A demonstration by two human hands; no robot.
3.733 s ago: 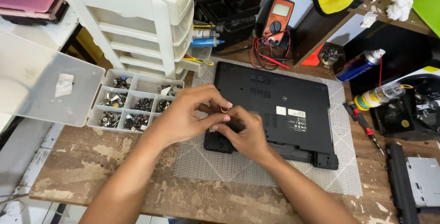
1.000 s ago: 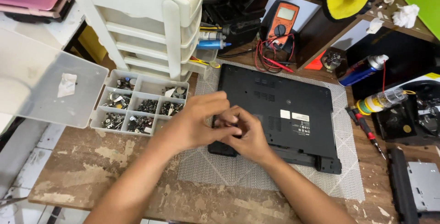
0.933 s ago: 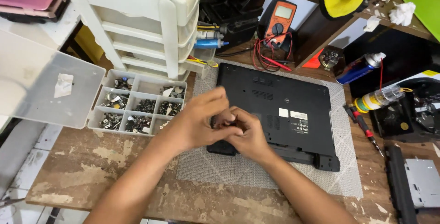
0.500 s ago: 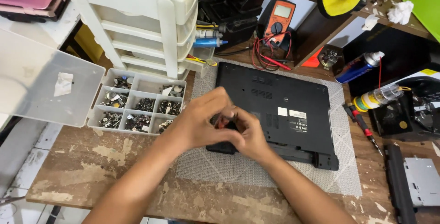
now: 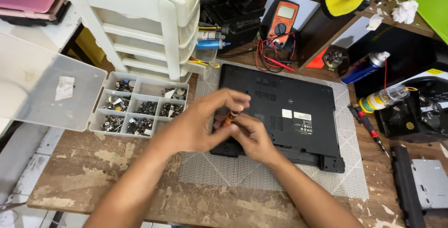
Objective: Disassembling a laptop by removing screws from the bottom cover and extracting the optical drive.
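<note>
A black laptop lies bottom-up on a grey mat on the wooden bench. Both my hands meet over its near left corner. My left hand curls around the top of a small screwdriver with an orange-and-black handle. My right hand pinches the same screwdriver lower down, its fingers resting on the laptop. The tip is hidden by my fingers.
An open compartment box of screws with its clear lid sits left of the laptop. A white drawer unit stands behind it. A multimeter, spray can, bottle and another screwdriver lie to the right.
My hands have stayed at the laptop's near left corner, with small finger shifts around the screwdriver. The view has shifted only slightly.
</note>
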